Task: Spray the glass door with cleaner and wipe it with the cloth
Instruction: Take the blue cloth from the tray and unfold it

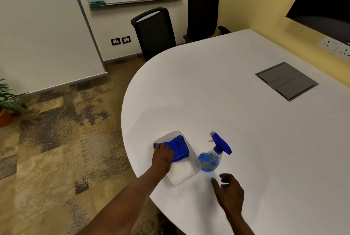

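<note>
While the left arm stretches forward over the rounded edge of the counter [236, 102], the left hand [162, 156] lies palm-down in the clear tray [191, 174], its fingers curled onto the blue cloth [180, 147] and gripping its near-left part. The right hand [230, 192] hovers just above the counter, right of the tray and nearer the camera, palm down, fingers loosely spread and empty, apart from the spray bottle [213, 157].

That 1 tray is a shallow rectangle of transparent plastic with rounded corners; the cloth, soft and folded, fills its far half. The 1 bottle stands upright just right of the tray, clear plastic holding blue liquid, topped by a blue trigger head whose nozzle points away and to the left. White, smooth and glossy, the counter carries 1 grey recessed panel [287, 81] far right of the tray.

Beyond the tray stand 2 black mesh-backed chairs [154, 34]. On the patchy brown carpet, far left of the tray, is 1 potted plant [7, 104].
</note>
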The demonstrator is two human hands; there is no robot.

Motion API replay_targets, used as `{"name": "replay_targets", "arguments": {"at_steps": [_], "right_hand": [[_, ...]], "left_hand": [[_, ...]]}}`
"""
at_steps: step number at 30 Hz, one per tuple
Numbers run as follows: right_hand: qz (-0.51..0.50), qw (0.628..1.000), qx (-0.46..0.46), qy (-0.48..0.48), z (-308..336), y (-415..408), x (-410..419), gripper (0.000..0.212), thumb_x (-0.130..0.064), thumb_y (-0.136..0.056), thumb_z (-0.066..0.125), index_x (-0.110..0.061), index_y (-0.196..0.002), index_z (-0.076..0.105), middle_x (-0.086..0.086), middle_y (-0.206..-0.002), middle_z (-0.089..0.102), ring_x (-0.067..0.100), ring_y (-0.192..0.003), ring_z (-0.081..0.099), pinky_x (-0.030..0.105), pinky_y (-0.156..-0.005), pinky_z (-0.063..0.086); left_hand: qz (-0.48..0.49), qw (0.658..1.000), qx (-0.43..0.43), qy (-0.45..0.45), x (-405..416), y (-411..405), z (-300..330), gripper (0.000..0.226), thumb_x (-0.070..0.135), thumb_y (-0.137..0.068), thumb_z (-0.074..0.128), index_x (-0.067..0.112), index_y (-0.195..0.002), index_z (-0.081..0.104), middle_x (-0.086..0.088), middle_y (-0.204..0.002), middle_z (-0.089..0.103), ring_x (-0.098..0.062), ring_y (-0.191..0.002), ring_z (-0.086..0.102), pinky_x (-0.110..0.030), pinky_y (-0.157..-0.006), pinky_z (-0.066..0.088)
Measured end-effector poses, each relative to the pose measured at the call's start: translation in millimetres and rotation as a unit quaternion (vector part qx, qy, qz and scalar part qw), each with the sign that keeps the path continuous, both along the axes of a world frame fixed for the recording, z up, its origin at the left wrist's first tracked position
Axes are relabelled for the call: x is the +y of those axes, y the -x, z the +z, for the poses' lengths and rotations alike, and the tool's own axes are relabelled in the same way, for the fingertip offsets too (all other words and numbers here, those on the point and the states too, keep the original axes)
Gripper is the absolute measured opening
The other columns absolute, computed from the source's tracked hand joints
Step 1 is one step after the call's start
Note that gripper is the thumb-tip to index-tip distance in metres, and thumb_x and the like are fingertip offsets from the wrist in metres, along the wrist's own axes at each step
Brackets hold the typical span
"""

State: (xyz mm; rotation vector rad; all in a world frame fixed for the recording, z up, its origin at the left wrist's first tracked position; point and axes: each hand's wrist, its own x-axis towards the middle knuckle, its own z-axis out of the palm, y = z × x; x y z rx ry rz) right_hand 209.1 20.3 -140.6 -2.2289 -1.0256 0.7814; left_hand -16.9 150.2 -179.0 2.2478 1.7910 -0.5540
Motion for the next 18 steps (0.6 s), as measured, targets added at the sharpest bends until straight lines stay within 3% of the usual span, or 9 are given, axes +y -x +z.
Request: {"name": "replay_targets", "arguments": {"at_steps": [4, 9, 12, 15, 18], "right_hand": [[-0.055, 0.998, 0.034, -0.005, 15, 8, -9, 0.016, -0.029, -0.085, 0.080, -0.021, -0.086, 0.066, -0.002, -0.080, 0.071, 0.018, -0.076, 0.067, 0.029, -0.071, 0.044], [0.083, 0.992, 0.090, -0.033, 31, 30, -6, 0.014, -0.027, -0.085, 0.080, -0.026, -0.091, 0.068, -0.007, -0.085, 0.072, 0.010, -0.079, 0.068, 0.013, -0.064, 0.047], [0.148, 0.982, 0.096, -0.069, 40, 42, 8, 0.017, -0.025, -0.085, 0.081, -0.026, -0.098, 0.069, -0.008, -0.089, 0.072, 0.006, -0.080, 0.068, 0.012, -0.064, 0.052], [0.208, 0.968, 0.105, -0.096, 48, 55, 27, 0.033, -0.026, -0.084, 0.082, -0.027, -0.113, 0.066, -0.010, -0.103, 0.070, 0.003, -0.087, 0.066, 0.020, -0.072, 0.054], [0.296, 0.947, 0.066, -0.111, 58, 65, 47, 0.070, -0.039, -0.078, 0.084, -0.026, -0.139, 0.052, -0.012, -0.131, 0.057, 0.006, -0.115, 0.057, 0.022, -0.093, 0.047]], "left_hand": [[0.041, 0.996, -0.072, 0.011, 3, 2, 4, 0.029, 0.004, -0.098, 0.055, 0.004, -0.126, 0.056, -0.016, -0.131, 0.061, -0.033, -0.128, 0.052, -0.041, -0.113, 0.038], [0.137, 0.952, -0.272, 0.016, 8, 11, 23, 0.024, 0.011, -0.099, 0.052, 0.001, -0.116, 0.066, -0.013, -0.114, 0.066, -0.027, -0.114, 0.063, -0.028, -0.089, 0.046], [0.176, 0.922, -0.344, -0.030, 5, 19, 45, 0.028, -0.001, -0.085, 0.055, 0.005, -0.104, 0.074, -0.011, -0.107, 0.073, -0.020, -0.095, 0.064, -0.026, -0.082, 0.047], [0.191, 0.893, -0.403, -0.063, 0, 26, 69, 0.036, -0.008, -0.077, 0.056, 0.005, -0.104, 0.076, -0.013, -0.107, 0.076, -0.022, -0.100, 0.068, -0.022, -0.085, 0.047], [0.176, 0.876, -0.440, -0.086, -8, 30, 99, 0.037, -0.009, -0.075, 0.058, 0.006, -0.103, 0.077, -0.012, -0.105, 0.077, -0.022, -0.098, 0.070, -0.022, -0.084, 0.052]]}}
